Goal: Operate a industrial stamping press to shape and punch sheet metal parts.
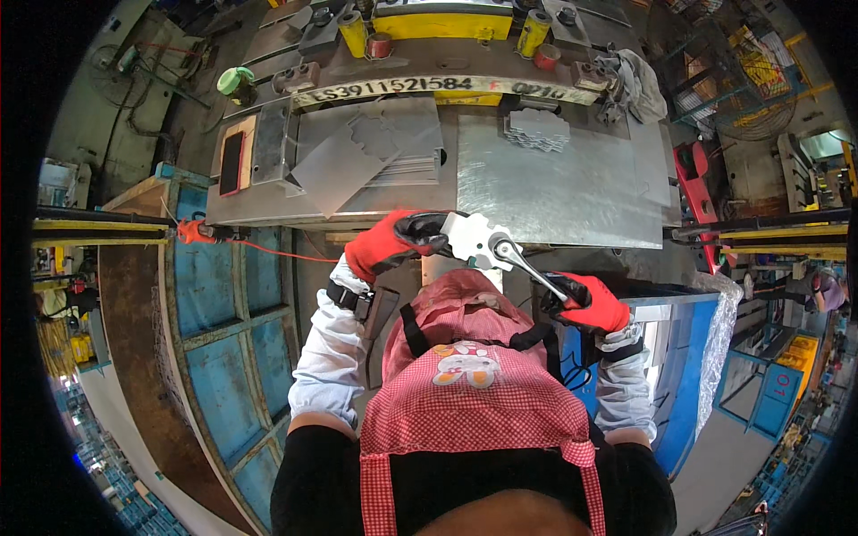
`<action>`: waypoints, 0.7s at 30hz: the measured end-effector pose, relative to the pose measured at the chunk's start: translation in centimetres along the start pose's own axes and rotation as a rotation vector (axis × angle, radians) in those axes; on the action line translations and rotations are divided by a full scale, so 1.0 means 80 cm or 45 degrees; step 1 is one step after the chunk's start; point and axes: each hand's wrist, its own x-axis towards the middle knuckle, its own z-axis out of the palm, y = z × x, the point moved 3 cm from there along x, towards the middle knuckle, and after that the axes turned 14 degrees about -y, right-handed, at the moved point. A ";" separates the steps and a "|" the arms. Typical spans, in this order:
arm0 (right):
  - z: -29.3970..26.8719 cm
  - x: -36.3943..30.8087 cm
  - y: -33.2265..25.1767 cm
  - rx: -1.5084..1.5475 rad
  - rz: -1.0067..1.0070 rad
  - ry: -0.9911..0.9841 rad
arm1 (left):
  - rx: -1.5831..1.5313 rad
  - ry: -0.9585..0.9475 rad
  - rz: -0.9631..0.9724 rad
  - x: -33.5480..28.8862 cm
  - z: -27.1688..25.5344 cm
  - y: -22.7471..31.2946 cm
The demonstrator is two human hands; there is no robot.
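My left hand (398,243), in a red and black glove, grips the left edge of a flat, bright metal plate (466,238) with a notched outline. My right hand (587,302), gloved alike, is closed around the handle of a shiny tool shaped like a ratchet wrench (529,270). The tool's round head lies over the right part of the plate, covering some of it. Both hands are just in front of the press bed's near edge. Beyond them, a stack of similar notched plates (536,130) rests on the smooth metal sheet (554,192).
Loose sheets and cut plates (357,156) lie at the left of the bed, beside a phone-like device (232,163). A green-lidded cup (236,84) stands far left, a grey cloth (633,85) far right. A red cable (286,255) crosses near a blue metal frame (210,286).
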 end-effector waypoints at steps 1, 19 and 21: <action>0.001 0.000 -0.001 0.000 0.000 -0.001 | 0.000 0.001 0.000 0.001 0.002 0.004; 0.010 -0.021 -0.041 -0.401 -0.168 0.341 | 0.249 0.506 0.325 -0.009 0.012 0.021; 0.002 -0.020 -0.039 0.006 0.026 0.231 | 0.409 0.440 0.508 -0.006 0.020 0.035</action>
